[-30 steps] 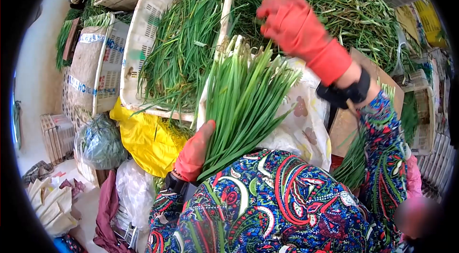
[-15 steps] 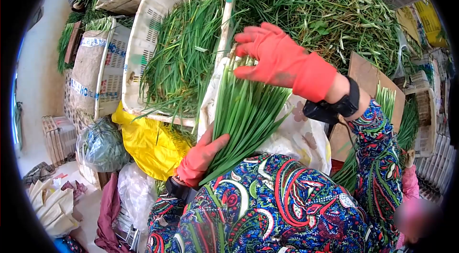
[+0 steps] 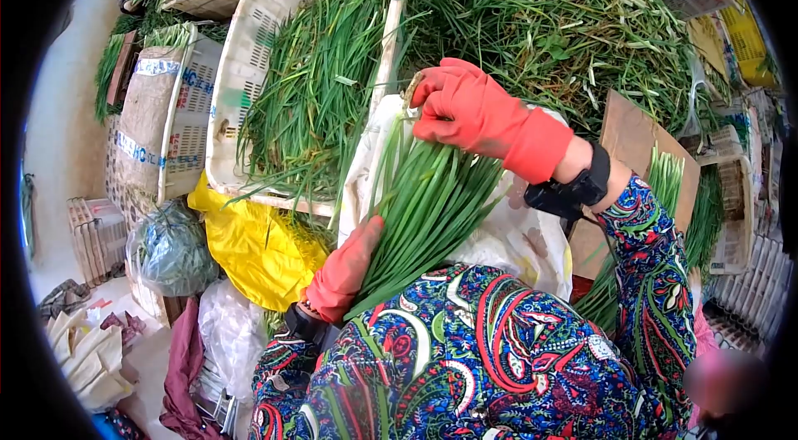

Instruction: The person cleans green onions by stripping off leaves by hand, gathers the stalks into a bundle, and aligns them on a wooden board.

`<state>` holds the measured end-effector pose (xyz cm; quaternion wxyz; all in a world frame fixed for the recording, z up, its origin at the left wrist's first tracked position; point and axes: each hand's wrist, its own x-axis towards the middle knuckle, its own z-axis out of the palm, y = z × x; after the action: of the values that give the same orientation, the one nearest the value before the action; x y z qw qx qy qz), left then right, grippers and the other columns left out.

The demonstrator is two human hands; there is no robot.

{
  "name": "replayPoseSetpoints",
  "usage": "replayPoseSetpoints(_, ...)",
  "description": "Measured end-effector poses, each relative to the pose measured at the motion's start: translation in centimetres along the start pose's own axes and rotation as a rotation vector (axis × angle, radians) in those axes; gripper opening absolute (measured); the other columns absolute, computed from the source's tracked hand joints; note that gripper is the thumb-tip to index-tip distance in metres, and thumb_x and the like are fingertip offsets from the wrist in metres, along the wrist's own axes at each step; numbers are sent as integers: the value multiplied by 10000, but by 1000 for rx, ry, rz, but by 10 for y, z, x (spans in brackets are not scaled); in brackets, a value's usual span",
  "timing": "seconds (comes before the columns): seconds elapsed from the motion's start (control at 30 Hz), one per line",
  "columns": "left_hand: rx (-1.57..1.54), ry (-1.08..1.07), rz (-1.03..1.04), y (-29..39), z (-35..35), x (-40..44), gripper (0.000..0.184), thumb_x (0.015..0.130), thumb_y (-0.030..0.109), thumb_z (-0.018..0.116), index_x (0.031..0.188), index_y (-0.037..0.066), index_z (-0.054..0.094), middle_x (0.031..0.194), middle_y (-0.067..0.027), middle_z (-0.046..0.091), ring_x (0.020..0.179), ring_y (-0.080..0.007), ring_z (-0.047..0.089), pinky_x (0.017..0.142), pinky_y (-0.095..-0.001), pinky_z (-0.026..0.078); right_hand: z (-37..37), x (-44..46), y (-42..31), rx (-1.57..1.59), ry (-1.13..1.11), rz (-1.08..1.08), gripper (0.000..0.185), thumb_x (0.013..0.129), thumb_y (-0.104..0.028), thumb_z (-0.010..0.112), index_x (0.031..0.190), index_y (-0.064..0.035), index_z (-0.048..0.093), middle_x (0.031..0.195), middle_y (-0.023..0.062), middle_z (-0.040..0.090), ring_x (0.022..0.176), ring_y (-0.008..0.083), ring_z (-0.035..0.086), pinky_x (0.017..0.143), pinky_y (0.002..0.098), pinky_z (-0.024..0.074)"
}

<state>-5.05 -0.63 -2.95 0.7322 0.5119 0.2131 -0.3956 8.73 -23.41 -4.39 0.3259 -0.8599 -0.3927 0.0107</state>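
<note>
A bunch of long green stalks [image 3: 432, 203] lies across my lap on a white cloth [image 3: 519, 236], root ends away from me. My left hand [image 3: 345, 269], in a red rubber glove, rests against the bunch's left side near the leaf tips, its palm and grip partly hidden. At the root end my right hand [image 3: 474, 116], also red-gloved, has its fingers closed on some stalks, with a bit of root and dry matter showing at the fingertips.
A white crate [image 3: 224, 132] of loose green leaves stands ahead to the left, beside a large heap of leaves [image 3: 565, 32]. A brown board [image 3: 623, 136] with trimmed stalks is at right. A yellow bag [image 3: 258, 249] lies left; a person in pink [image 3: 705, 332] is at lower right.
My right hand has come down from above the heap to the root end of the bunch and its fingers have closed there. My left hand stays beside the bunch.
</note>
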Motion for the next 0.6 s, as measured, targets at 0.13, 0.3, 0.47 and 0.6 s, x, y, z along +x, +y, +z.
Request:
replayPoseSetpoints(0.13, 18, -12, 59, -7, -6, 3, 463, 934, 312, 360, 1266, -10, 384, 1205, -91, 495, 1060, -160, 490, 927, -271, 368, -3, -5, 6, 141, -48, -108, 68, 674, -142, 608, 736, -119, 591, 888, 3, 545, 952, 178, 498, 903, 361, 343)
replayPoseSetpoints(0.3, 29, -58, 28, -3, -1, 2, 473, 932, 326, 365, 1266, -9, 384, 1206, -91, 494, 1069, -154, 481, 932, -272, 360, -10, -5, 3, -169, -97, -165, 109, 690, -129, 578, 794, -129, 548, 906, -7, 532, 968, 167, 499, 986, 417, 298)
replayPoseSetpoints(0.47, 190, 45, 4, -4, -8, -1, 484, 928, 339, 372, 1257, -15, 391, 1202, -87, 494, 1062, -146, 475, 920, -264, 365, -77, 3, 47, -639, 210, -155, 67, 737, -108, 514, 786, -115, 558, 883, 59, 566, 849, 216, 552, 915, 395, 380)
replayPoseSetpoints(0.6, 186, 107, 0, -5, -5, -3, 453, 908, 263, 429, 1281, 11, 371, 1205, -72, 487, 1057, -144, 474, 917, -260, 364, -176, -48, 168, -1726, 459, 623, 209, 769, -158, 440, 838, 7, 546, 843, 180, 550, 776, 266, 545, 661, 388, 439)
